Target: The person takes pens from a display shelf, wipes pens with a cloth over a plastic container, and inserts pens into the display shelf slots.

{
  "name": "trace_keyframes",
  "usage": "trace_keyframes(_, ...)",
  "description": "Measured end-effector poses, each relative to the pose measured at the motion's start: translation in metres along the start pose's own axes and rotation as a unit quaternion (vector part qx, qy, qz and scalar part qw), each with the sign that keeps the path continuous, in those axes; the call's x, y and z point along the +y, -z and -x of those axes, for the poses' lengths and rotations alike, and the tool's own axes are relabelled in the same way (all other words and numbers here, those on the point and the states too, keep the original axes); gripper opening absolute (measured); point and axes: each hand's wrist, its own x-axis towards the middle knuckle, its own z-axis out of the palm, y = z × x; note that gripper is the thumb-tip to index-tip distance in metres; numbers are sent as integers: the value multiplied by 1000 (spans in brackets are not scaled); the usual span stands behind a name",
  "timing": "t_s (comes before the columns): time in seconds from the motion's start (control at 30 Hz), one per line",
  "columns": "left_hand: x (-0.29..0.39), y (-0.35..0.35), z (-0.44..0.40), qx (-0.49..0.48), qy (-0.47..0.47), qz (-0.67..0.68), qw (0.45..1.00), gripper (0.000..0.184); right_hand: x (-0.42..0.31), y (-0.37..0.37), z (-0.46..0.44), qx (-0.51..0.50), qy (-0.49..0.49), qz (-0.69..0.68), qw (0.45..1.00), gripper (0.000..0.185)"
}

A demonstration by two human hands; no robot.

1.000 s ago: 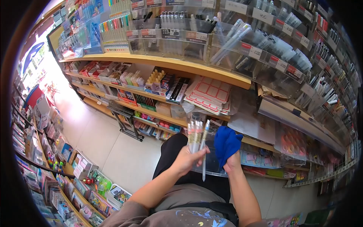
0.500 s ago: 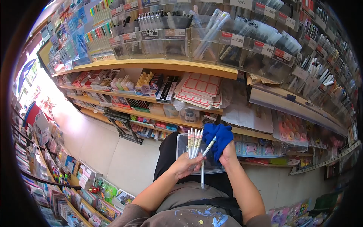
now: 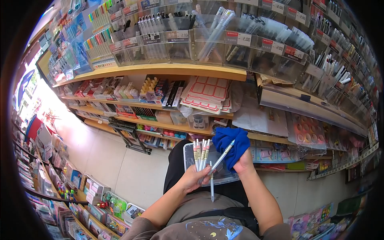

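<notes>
Several slim pens (image 3: 201, 155) stand upright in a bunch, gripped by my left hand (image 3: 194, 178), whose fingers are closed around their lower ends. One more pen (image 3: 222, 155) slants out of that hand to the right, its upper end against the blue cloth. Another pen (image 3: 212, 188) points down below the fingers. My right hand (image 3: 243, 162) is closed on the crumpled blue cloth (image 3: 232, 145), just right of the pens. Beneath both hands a clear plastic container (image 3: 188, 154) rests at my lap, partly hidden by them.
Ahead, a wooden shelf edge (image 3: 160, 69) carries clear pen racks (image 3: 210, 48) with price tags. Lower shelves hold boxes and stacked red-framed label sheets (image 3: 209, 91). A folded black metal stand (image 3: 130, 136) is on the floor, left of my legs. Goods racks (image 3: 76, 196) line the lower left.
The slanted pen has tilted to the right, and its upper end now meets the blue cloth. The cloth has moved slightly up and left. The view has shifted, showing more of the clear container.
</notes>
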Motion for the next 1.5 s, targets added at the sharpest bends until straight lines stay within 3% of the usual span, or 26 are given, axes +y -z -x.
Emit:
trace_keyframes(0.07, -1, 0, 1, -2, -16, -13, 1000, 24, -4, -2, 1, 7, -6, 11, 1000, 43)
trace_keyframes(0.37, -2, -6, 0, 51, -60, -47, 996, 20, 1, 9, -4, -6, -18, -59, 998, 48)
trace_keyframes(0.47, -2, -4, -1, 83, -72, -21, 994, 20, 0, 20, -3, -69, -20, -29, 997, 62)
trace_keyframes(0.57, -1, -2, -2, 105, -87, -8, 991, 19, 0, 24, -7, -124, -34, -21, 991, 61)
trace_keyframes(0.77, -3, 3, -3, 129, -109, 23, 985, 19, 4, 14, -6, -63, -39, 0, 997, 56)
trace_keyframes(1.1, -4, 8, -4, 134, -106, 58, 984, 22, 8, 20, -7, -58, -69, -36, 995, 53)
trace_keyframes(1.3, -4, 8, -4, 139, -100, 61, 983, 23, 9, 32, -11, -138, -97, -95, 981, 55)
trace_keyframes(1.4, -2, 6, -3, 132, -99, 56, 985, 22, 8, 12, -5, -32, -78, -20, 996, 57)
trace_keyframes(1.5, -1, 6, -3, 124, -96, 50, 986, 22, 8, 19, -6, -49, -78, -27, 995, 60)
